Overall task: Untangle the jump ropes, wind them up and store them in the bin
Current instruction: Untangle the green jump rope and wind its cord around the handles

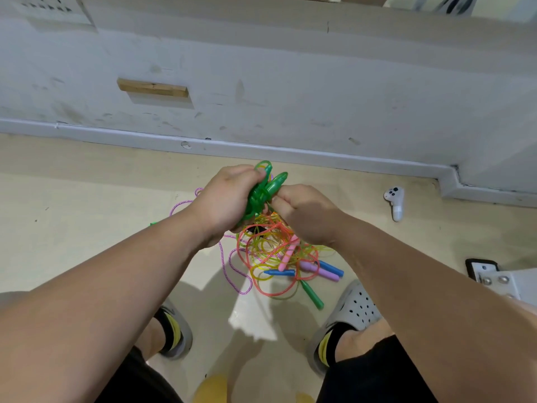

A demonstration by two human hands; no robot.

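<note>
The person stands over the pale beige floor [87, 213], both arms held out in front. The left hand [225, 199] is closed around a translucent green plastic jump rope [258, 199] gathered into a bundle of loops, with one loop poking out above the knuckles. The right hand [305, 213], fingers curled, pinches the same bundle beside its green plastic handle [277, 183], which points up and away.

Directly below the hands, between the person's grey perforated clogs [354, 309], a tangled heap of orange and yellow plastic ropes [273, 245] lies on the floor. A pink handle [287, 255], two blue handles [280, 272], a purple handle [319, 270] and a second green handle [312, 295] lie in it. A purple braided cord [232, 266] trails out to the left.

A small white handheld controller [395, 202] lies near the scuffed white wall [290, 91].
</note>
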